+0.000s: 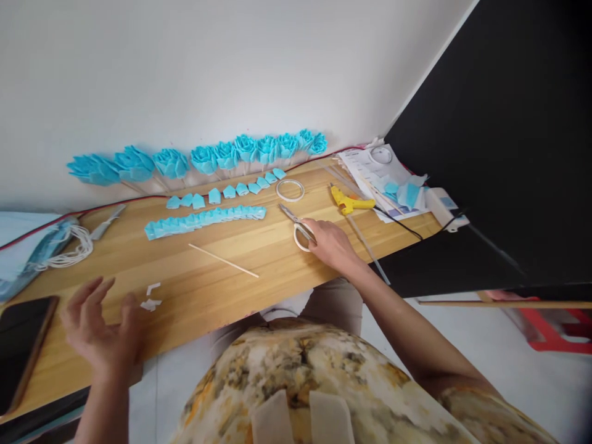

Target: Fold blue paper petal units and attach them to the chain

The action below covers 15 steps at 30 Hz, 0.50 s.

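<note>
My right hand is closed on the handles of a pair of scissors, whose blades point away over the table. With its fingers spread, my left hand hovers at the near left beside small white scraps and holds nothing. Between my hands lies a thin wooden stick. Beyond it runs a strip of overlapping blue folded pieces, and behind that a row of loose blue petals. Several blue flowers on sticks lean against the wall.
A tape roll lies past the scissors. To the right are a yellow glue gun, a clear glue stick, papers and a white power strip. A phone, coiled white cord and utility knife lie left.
</note>
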Available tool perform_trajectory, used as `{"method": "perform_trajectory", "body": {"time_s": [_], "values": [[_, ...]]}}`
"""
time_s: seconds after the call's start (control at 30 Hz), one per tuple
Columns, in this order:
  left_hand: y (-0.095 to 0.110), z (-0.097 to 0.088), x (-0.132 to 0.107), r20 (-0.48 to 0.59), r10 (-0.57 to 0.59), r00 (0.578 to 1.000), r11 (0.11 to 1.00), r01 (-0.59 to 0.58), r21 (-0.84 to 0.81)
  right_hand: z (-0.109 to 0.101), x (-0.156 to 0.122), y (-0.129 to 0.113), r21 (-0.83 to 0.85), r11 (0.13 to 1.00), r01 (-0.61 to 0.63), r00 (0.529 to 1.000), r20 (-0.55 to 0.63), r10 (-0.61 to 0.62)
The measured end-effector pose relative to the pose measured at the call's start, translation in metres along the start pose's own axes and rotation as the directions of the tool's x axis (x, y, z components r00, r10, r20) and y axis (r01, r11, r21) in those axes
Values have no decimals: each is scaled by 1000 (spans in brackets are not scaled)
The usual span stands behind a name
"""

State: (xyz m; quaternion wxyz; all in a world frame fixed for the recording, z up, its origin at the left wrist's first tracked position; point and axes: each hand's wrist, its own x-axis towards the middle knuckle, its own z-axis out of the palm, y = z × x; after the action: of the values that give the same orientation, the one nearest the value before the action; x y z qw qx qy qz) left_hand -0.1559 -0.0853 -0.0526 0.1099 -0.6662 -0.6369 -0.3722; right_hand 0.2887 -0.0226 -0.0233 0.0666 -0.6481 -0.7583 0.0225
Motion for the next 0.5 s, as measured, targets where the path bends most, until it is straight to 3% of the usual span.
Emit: {"method": "perform_trajectory", "body": {"time_s": [0.17, 0.23, 0.3, 0.33, 0.37, 0.43, 0.5], "values": [[7, -5, -5, -17, 3, 1000, 1000, -4, -15, 2, 2, -1, 94, 995, -33, 999, 7, 32], [29, -7, -7, -10, 57, 998, 995, -57, -82, 4, -1, 3, 143, 990, 0, 1000, -21, 3], [65, -5, -6, 147, 188, 971, 954, -144, -264, 6, -3, 9, 170, 985, 32, 997, -72, -20], [87, -1, -3, 260, 305, 916, 904, -192, -382, 6, -5, 12, 169, 985, 39, 995, -97, -22], [109, 5, 1, 351, 436, 829, 842, -238, -484, 7, -7, 14, 158, 987, 40, 993, -116, -22], [152, 23, 13, 388, 625, 678, 718, -305, -625, 6, -11, 18, 123, 991, 49, 992, -125, -33], [188, 45, 26, 433, 711, 555, 667, -334, -666, 7, -15, 19, 95, 993, 67, 991, -118, -55]]}}
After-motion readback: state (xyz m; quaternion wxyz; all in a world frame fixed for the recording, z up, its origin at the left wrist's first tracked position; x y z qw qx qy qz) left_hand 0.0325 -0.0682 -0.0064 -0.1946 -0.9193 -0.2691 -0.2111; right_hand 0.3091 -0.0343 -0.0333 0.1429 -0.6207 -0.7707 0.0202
